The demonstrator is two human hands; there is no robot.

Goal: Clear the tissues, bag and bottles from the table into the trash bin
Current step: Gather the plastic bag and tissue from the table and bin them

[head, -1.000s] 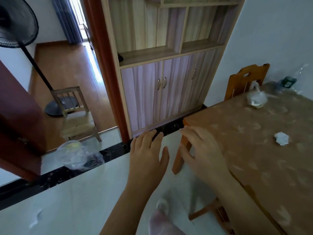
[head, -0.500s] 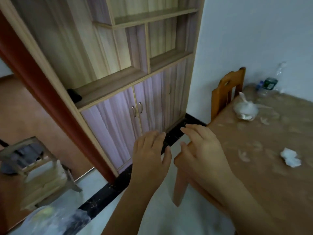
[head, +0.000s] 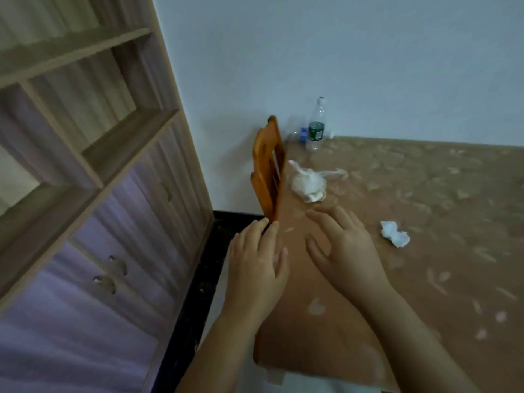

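Note:
A brown patterned table (head: pixel 411 279) fills the right side. On it lie a knotted white plastic bag (head: pixel 309 183) near the left edge, a crumpled white tissue (head: pixel 394 233) to the right, and an upright clear bottle with a green label (head: pixel 316 129) at the far corner. A second clear bottle with a blue label (head: pixel 300 135) lies beside it. My left hand (head: pixel 256 268) hovers at the table's left edge, fingers straight, holding nothing. Above the table my right hand (head: pixel 340 245) is spread flat and empty, short of the bag and left of the tissue. No trash bin is in view.
A wooden chair back (head: pixel 268 168) stands against the table's left edge, just beyond my left hand. A tall wooden cabinet with shelves and doors (head: pixel 107 194) fills the left side. A white wall (head: pixel 340 52) runs behind the table.
The view has swung right toward the table; the doorway, stool and fan left the frame. Both empty hands moved forward, the right one now over the tabletop nearer the bag and tissue.

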